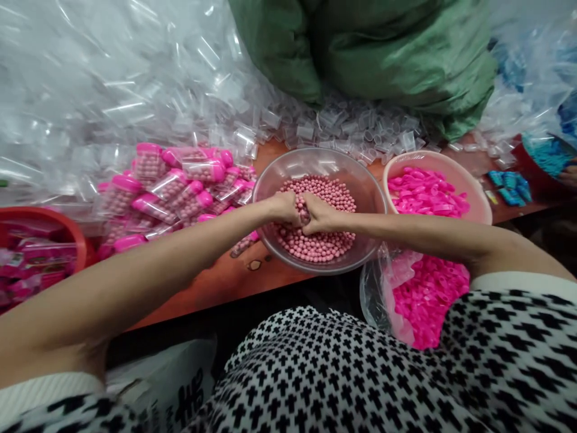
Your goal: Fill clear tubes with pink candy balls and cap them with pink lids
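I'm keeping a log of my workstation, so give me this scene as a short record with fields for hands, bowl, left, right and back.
Left hand: curled, over the beads; grip partly hidden
Right hand: meeting the left, beads visible between them
Bowl: translucent, holding pink beads
Left side: pink-capped containers with beads; red tub beyond
Right side: pale pink basin of bright pink pieces
Back: clear plastic pieces, green fabric
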Motion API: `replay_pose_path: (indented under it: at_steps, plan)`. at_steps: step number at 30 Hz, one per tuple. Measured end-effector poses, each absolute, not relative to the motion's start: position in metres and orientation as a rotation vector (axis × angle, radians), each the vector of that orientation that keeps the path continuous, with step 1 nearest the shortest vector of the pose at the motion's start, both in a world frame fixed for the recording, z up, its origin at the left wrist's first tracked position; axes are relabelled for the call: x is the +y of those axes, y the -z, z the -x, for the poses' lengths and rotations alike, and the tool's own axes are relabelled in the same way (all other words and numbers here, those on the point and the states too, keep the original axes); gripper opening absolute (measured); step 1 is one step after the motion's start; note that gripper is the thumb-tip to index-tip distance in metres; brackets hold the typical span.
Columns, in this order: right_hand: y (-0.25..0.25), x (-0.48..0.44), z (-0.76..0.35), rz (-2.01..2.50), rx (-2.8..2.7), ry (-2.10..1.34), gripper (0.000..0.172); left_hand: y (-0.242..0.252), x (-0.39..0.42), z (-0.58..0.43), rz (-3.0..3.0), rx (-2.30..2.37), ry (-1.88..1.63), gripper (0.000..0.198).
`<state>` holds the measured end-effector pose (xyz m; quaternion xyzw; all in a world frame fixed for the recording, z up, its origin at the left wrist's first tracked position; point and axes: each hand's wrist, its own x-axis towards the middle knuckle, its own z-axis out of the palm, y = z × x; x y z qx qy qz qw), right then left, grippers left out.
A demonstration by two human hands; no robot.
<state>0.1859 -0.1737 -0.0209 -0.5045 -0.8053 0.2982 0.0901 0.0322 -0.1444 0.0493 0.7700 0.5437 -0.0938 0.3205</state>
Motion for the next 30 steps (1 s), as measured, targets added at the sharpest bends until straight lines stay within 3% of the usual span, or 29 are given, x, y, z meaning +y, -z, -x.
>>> replay_pose_path:
  at_steps: [3, 8, 12, 16, 18, 22, 30]
  plan:
    - [0.031, -0.16, -0.175, 1.321, -2.012, -1.1, 0.081, -0.069, -0.136, -0.023, -2.16, 1.497, 0.24, 0.046]
    - [0.041, -0.142, -0.18, 1.188, -2.098, -1.291, 0.064, -0.06, -0.137, -0.035, -2.365, 1.368, 0.115, 0.039]
    - [0.037, -0.14, -0.197, 1.282, -2.107, -1.087, 0.095, -0.042, -0.133, -0.035, -2.361, 1.332, 0.034, 0.061]
    - [0.026, -0.142, -0.198, 1.363, -2.198, -1.03, 0.098, -0.053, -0.129, -0.015, -2.376, 1.32, -0.072, 0.073]
    - [0.022, -0.142, -0.194, 1.375, -2.233, -0.993, 0.099, -0.063, -0.133, -0.006, -2.422, 1.378, -0.043, 0.065]
    - [0.018, -0.144, -0.191, 1.418, -2.241, -0.954, 0.096, -0.069, -0.149, -0.006, -2.454, 1.39, 0.413, 0.033]
    - [0.011, -0.147, -0.189, 1.54, -2.279, -0.913, 0.099, -0.053, -0.158, -0.022, -2.474, 1.423, 0.477, 0.036]
